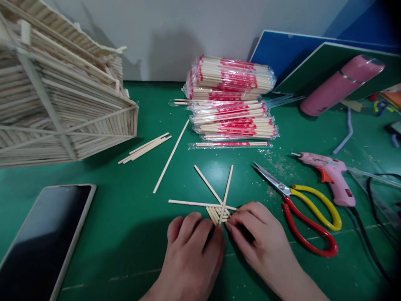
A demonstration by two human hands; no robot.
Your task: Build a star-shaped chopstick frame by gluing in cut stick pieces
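Observation:
My left hand (196,251) is closed, its curled fingers pressed at the near side of a small cluster of short wooden chopstick pieces (213,214) on the green table. My right hand (265,238) pinches at the cluster's right edge, thumb and forefinger together. Longer chopsticks cross over the cluster: one lies nearly level (188,203), another slants up to the left (206,182), and a third points up and slightly right (227,186). My fingers hide the cluster's near part, so how the pieces are joined there cannot be seen.
Wrapped chopstick packs (233,121) are piled behind. Loose chopsticks (147,148) lie left of them, near a large stick-built model (84,100). A phone (40,234) is at left. Scissors (283,188), a pink glue gun (335,171) and a pink bottle (340,88) are at right.

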